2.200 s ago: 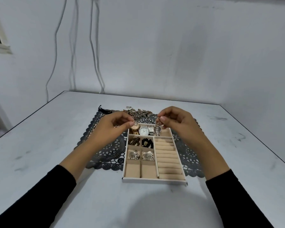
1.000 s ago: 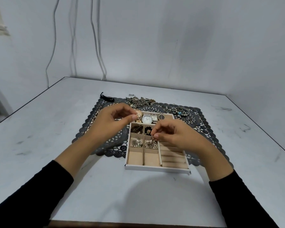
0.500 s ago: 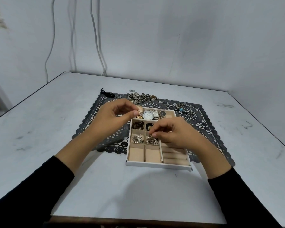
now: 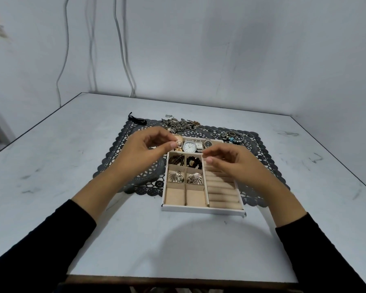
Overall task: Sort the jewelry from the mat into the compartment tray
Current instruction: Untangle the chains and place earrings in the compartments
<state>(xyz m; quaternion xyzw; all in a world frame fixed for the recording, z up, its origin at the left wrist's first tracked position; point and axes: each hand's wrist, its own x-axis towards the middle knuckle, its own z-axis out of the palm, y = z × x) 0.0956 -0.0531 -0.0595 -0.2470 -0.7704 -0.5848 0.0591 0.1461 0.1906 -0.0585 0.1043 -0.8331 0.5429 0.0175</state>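
A: Where is the jewelry to be found?

B: A small gold piece (image 4: 177,143) is pinched between the thumb and forefinger of the left hand (image 4: 142,153). It is held just over the far left corner of the compartment tray (image 4: 203,209), which is set at the middle of the frame.

A: And what has been laid in the tray?

B: A white-dial watch (image 4: 189,146) and a dark-dial watch (image 4: 208,143) are seen in the far row. Dark beads (image 4: 176,159) are held in the two compartments below it. Lower still, two shell-shaped earrings (image 4: 175,176) are laid one to a compartment. The right side is taken up by beige ring rolls (image 4: 222,191).

A: How is the other hand held?

B: The right hand (image 4: 230,163) is held over the upper ring rolls. Its fingers are loosely curled, and the thumb and forefinger are slightly parted.

A: What is seen around the tray?

B: The tray's far part is set on a dark lace mat (image 4: 118,149). A pile of chains (image 4: 181,123) is heaped on the mat's upper edge. Bangles (image 4: 234,137) are gathered at its upper right, and a black cord (image 4: 136,120) at its upper left. All of it is borne by a pale table (image 4: 72,166). Black sleeves (image 4: 51,240) are worn on both arms, and cables (image 4: 123,49) are hung down the wall at the upper left.
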